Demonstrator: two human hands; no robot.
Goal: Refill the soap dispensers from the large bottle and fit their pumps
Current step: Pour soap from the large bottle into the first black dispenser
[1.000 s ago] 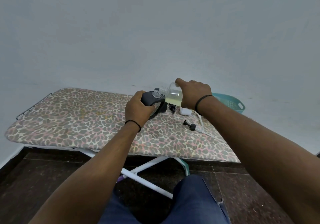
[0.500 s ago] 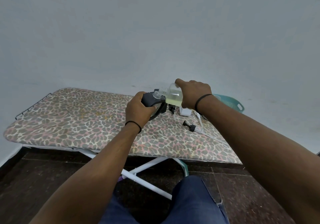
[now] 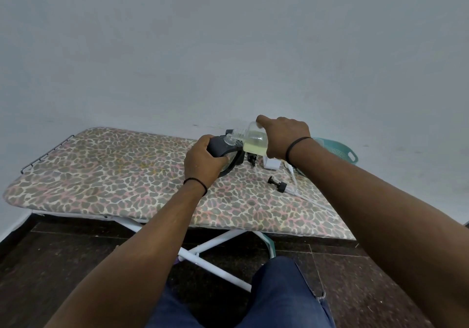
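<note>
Now, a leopard-print ironing board [image 3: 101, 175] stands by a plain grey wall [image 3: 228, 48], over dark floor tiles [image 3: 50, 264]. Left hand [image 3: 203, 161] fingers wrap the dark dispenser [image 3: 219, 146]; right hand [image 3: 284, 137] fingers grip the tilted bottle [image 3: 255, 141], its neck at the dispenser's mouth. No readable writing.

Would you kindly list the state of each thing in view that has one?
Clear plastic bottle of pale yellow liquid: uncapped, tipped sideways, partly full, held by right hand.
Dark grey dispenser: open mouth at the bottle's neck, held by left hand.
Black pump with clear tube: unfitted, lying on the leopard-print ironing board.
</note>
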